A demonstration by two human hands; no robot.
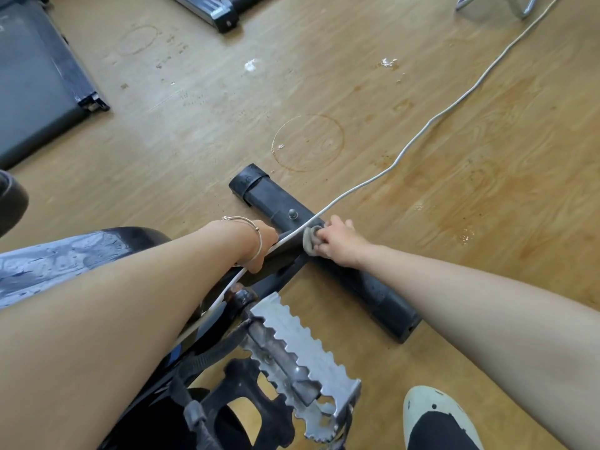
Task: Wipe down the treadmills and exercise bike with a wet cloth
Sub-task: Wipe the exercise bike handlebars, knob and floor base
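Note:
The exercise bike's black base bar (269, 199) lies across the wooden floor, with its frame tube rising toward me. My right hand (337, 243) grips a small grey wet cloth (310, 243) and presses it where the frame meets the bar. My left hand (263, 245), a thin bangle on its wrist, curls over the frame tube and the white cable (406, 151) lying on it; its fingers are hidden behind the tube. The toothed metal pedal (298, 349) hangs below my arms.
One treadmill deck (35, 79) lies at the left, and the end of another treadmill (224, 14) at the top. The white cable trails off to the upper right past chrome legs (522, 8). Wet rings and puddles mark the floor. My shoe (435, 420) stands bottom right.

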